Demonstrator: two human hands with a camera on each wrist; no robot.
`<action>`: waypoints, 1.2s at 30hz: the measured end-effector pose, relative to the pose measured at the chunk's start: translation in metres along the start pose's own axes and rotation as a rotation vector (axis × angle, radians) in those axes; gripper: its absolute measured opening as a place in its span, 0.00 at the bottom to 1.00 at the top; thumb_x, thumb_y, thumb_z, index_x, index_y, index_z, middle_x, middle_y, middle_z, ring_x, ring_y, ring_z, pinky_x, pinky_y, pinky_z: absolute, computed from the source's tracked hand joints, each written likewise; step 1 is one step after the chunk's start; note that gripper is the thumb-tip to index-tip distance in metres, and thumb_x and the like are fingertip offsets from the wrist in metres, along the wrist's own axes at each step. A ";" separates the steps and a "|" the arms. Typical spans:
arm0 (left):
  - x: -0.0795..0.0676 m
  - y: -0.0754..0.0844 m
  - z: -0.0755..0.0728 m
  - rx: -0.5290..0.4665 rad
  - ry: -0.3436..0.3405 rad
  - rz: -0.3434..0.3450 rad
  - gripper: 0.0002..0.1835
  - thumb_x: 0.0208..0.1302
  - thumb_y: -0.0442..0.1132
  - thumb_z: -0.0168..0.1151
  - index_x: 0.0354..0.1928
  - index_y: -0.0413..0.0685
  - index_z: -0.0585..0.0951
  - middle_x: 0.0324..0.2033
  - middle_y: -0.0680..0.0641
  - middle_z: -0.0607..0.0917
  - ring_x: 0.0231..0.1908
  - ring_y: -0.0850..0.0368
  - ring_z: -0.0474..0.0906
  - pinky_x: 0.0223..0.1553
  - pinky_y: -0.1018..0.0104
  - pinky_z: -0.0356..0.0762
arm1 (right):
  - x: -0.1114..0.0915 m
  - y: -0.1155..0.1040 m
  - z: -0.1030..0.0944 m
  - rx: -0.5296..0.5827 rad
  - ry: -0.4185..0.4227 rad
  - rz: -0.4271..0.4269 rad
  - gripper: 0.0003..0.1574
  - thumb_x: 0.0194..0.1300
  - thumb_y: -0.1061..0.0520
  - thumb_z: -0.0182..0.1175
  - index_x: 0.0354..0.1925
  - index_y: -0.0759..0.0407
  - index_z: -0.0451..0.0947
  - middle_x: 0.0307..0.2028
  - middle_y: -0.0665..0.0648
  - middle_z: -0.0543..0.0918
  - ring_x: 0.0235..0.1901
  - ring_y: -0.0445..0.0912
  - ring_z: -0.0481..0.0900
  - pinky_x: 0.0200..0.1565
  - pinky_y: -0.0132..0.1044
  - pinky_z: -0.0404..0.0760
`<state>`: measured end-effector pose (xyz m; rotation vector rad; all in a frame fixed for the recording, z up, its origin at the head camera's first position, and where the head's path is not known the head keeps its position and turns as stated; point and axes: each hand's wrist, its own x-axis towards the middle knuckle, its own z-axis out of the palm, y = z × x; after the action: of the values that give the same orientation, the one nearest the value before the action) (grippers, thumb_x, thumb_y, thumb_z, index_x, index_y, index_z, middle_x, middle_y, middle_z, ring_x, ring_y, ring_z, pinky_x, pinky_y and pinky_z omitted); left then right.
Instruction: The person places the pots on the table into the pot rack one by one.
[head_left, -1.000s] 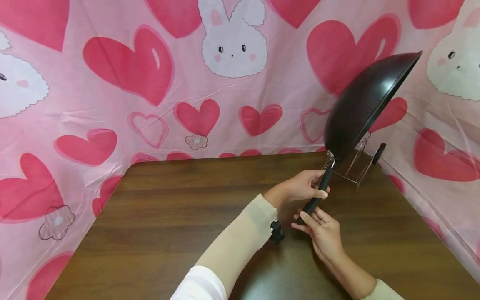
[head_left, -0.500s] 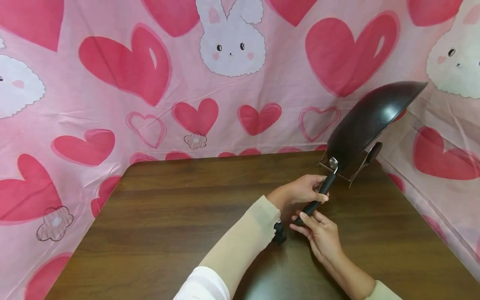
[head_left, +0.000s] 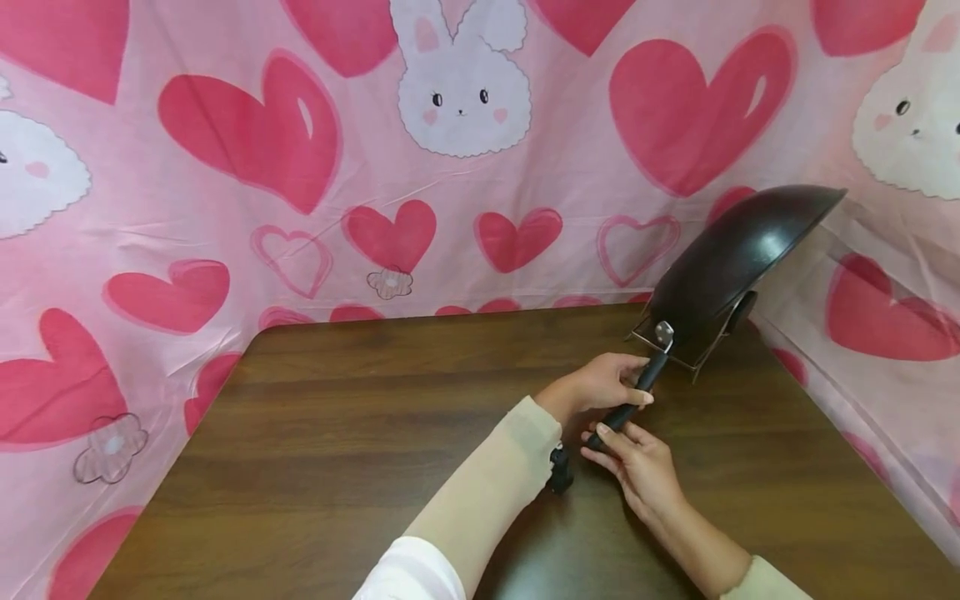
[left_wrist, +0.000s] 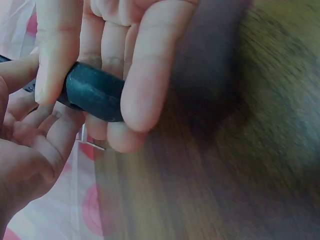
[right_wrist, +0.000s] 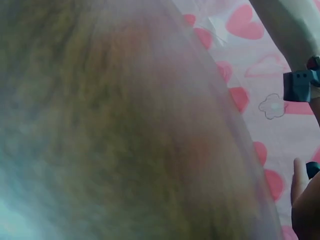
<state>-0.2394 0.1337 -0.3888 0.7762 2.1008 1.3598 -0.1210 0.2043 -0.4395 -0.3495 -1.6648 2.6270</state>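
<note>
A dark wok [head_left: 738, 250] leans at the far right in the head view, underside facing up and its bowl tilted up to the right. The black handle [head_left: 652, 371] slopes down toward me from a metal bracket. My left hand [head_left: 596, 385] grips its middle between thumb and fingers. At the handle's end, my right hand [head_left: 643, 467] pinches it between the thumb above and the fingers below. In the left wrist view the rounded handle end [left_wrist: 95, 92] shows between the fingers. A thin wire rack [head_left: 686, 365] stands under the wok, overlapped by the bowl.
All of this is over a brown wood-grain table [head_left: 360, 417]. A pink cloth [head_left: 450, 183] with hearts and rabbits hangs behind it and along the sides. A round black piece [head_left: 741, 312] shows at the rack's right side. A black wrist camera [head_left: 561, 471] sits under my left wrist.
The wok's bowl has come down onto the wire rack's area and tilted flatter. Both hands have kept their hold on the handle and shifted only slightly.
</note>
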 end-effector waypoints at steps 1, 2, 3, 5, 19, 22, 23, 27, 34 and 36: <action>0.000 -0.001 0.000 0.019 0.017 0.001 0.30 0.58 0.33 0.70 0.64 0.47 0.75 0.41 0.49 0.86 0.39 0.63 0.81 0.37 0.72 0.78 | 0.001 0.000 -0.001 -0.020 -0.001 0.002 0.25 0.68 0.68 0.57 0.60 0.79 0.66 0.40 0.60 0.82 0.43 0.50 0.85 0.46 0.44 0.82; -0.001 -0.002 0.000 0.035 0.033 0.001 0.31 0.58 0.33 0.71 0.64 0.48 0.75 0.42 0.48 0.86 0.41 0.63 0.81 0.37 0.73 0.78 | 0.002 0.001 -0.002 -0.033 0.003 0.007 0.26 0.67 0.68 0.58 0.60 0.79 0.66 0.40 0.60 0.83 0.43 0.49 0.85 0.45 0.44 0.82; -0.001 -0.003 0.000 0.044 0.047 0.000 0.31 0.57 0.34 0.72 0.64 0.48 0.76 0.43 0.48 0.86 0.42 0.63 0.81 0.38 0.73 0.78 | 0.003 0.001 -0.003 -0.048 0.005 0.013 0.26 0.67 0.69 0.58 0.60 0.80 0.66 0.40 0.59 0.84 0.43 0.49 0.85 0.46 0.44 0.82; -0.002 -0.006 -0.001 0.067 0.059 0.006 0.31 0.56 0.34 0.72 0.64 0.48 0.76 0.44 0.48 0.86 0.44 0.62 0.80 0.38 0.73 0.78 | 0.006 0.002 -0.004 -0.075 0.004 0.031 0.29 0.67 0.69 0.59 0.62 0.81 0.64 0.40 0.58 0.85 0.43 0.47 0.85 0.46 0.43 0.82; -0.009 -0.019 -0.008 0.136 0.062 0.047 0.30 0.56 0.34 0.73 0.63 0.48 0.77 0.41 0.49 0.87 0.44 0.62 0.81 0.41 0.76 0.75 | 0.011 0.005 0.004 -0.200 0.059 0.032 0.27 0.64 0.71 0.60 0.58 0.84 0.66 0.39 0.58 0.85 0.36 0.41 0.85 0.42 0.36 0.83; -0.011 -0.015 -0.012 0.088 0.055 0.035 0.30 0.56 0.33 0.73 0.62 0.46 0.77 0.39 0.50 0.86 0.42 0.63 0.80 0.39 0.75 0.76 | 0.008 0.000 0.007 -0.182 0.046 0.036 0.25 0.64 0.71 0.60 0.56 0.83 0.66 0.37 0.57 0.86 0.36 0.42 0.85 0.42 0.37 0.83; -0.012 -0.014 -0.013 0.079 0.049 0.031 0.30 0.56 0.33 0.73 0.62 0.45 0.77 0.39 0.50 0.86 0.41 0.64 0.80 0.39 0.75 0.77 | 0.007 -0.002 0.008 -0.181 0.039 0.039 0.25 0.64 0.71 0.60 0.56 0.83 0.67 0.36 0.56 0.86 0.36 0.42 0.85 0.43 0.37 0.83; -0.015 -0.011 -0.016 0.079 0.036 0.029 0.30 0.55 0.33 0.73 0.62 0.44 0.77 0.39 0.51 0.85 0.41 0.64 0.79 0.40 0.74 0.76 | 0.004 -0.004 0.010 -0.177 0.022 0.047 0.20 0.64 0.70 0.61 0.52 0.80 0.70 0.33 0.54 0.85 0.35 0.43 0.85 0.43 0.38 0.83; -0.020 -0.012 -0.015 0.106 0.073 0.021 0.27 0.55 0.36 0.74 0.59 0.47 0.79 0.38 0.52 0.86 0.41 0.63 0.80 0.40 0.74 0.76 | 0.007 -0.005 0.005 -0.200 0.020 0.072 0.13 0.63 0.68 0.63 0.44 0.74 0.73 0.29 0.54 0.86 0.29 0.44 0.85 0.39 0.39 0.84; -0.019 -0.015 -0.013 0.154 0.087 0.037 0.26 0.56 0.37 0.73 0.59 0.48 0.80 0.37 0.53 0.86 0.41 0.63 0.80 0.41 0.75 0.75 | 0.008 -0.004 0.004 -0.204 0.019 0.079 0.12 0.62 0.69 0.63 0.44 0.73 0.73 0.28 0.54 0.86 0.29 0.44 0.85 0.38 0.38 0.84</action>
<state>-0.2372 0.1070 -0.3963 0.8347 2.2913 1.2830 -0.1304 0.2037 -0.4357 -0.4512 -1.9568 2.5022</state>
